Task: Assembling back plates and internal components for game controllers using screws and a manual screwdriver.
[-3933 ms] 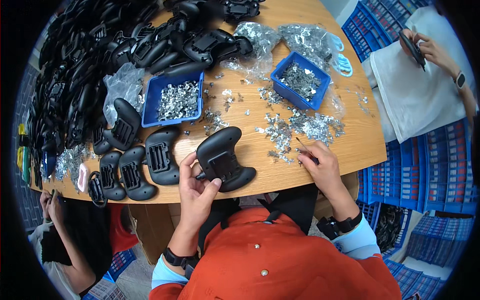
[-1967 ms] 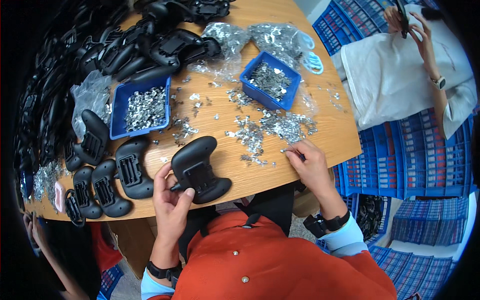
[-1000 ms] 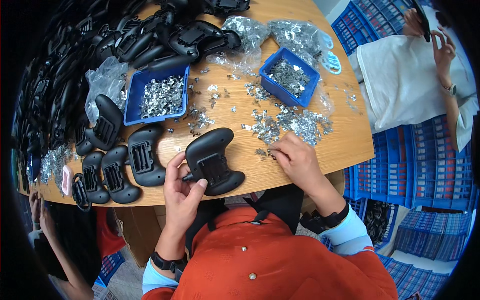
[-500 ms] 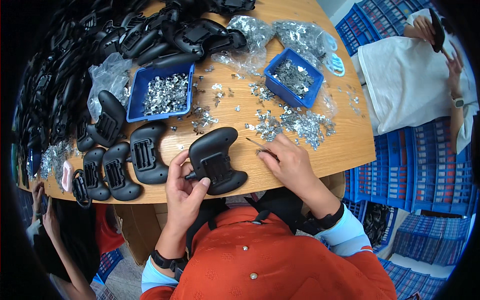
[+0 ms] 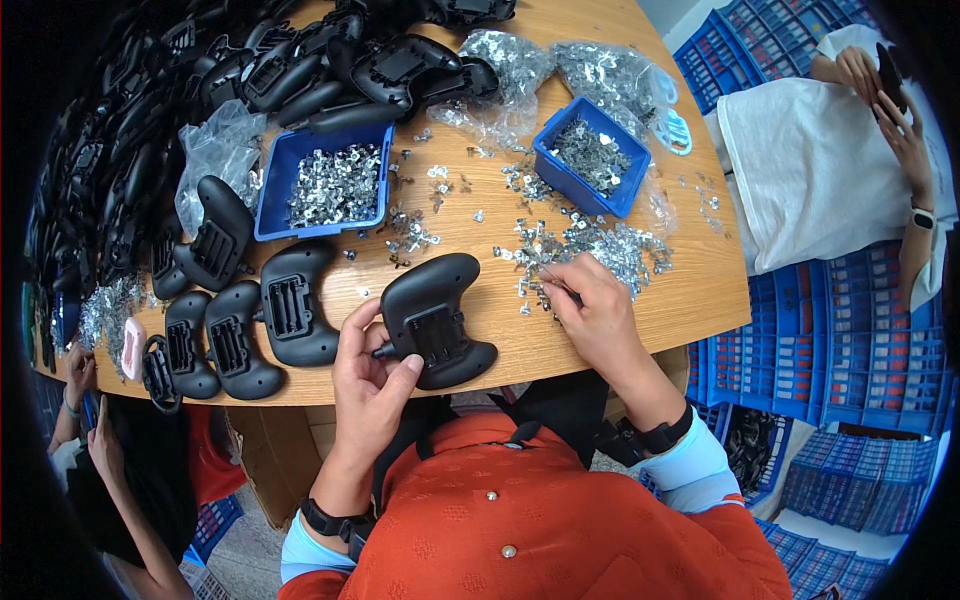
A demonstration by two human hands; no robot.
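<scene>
My left hand [image 5: 372,365] is closed around the left side of a black game controller housing [image 5: 425,288]. Its back faces up, showing an open battery compartment, and my thumb presses near its lower edge. To the right, my right hand [image 5: 598,312] pinches a thin pointed metal tool [image 5: 551,275]. The fingertips and the tool's tip are at the near edge of a loose heap of small metal contact pieces [image 5: 625,250]. Fingers hide most of the tool. Whether a piece is caught at its tip cannot be made out.
More controller housings [image 5: 290,305] lie left of my left hand, below a large black pile [image 5: 110,180]. Two blue bins [image 5: 262,205] [image 5: 545,165] hold metal pieces. Clear bags [image 5: 600,75] stand behind. One person [image 5: 800,170] sits at right; another's hands [image 5: 100,440] show at lower left.
My right hand has moved slightly right and away from me, bringing the tool from the bare tabletop to the heap of metal pieces. My left hand and the controller housing have barely moved.
</scene>
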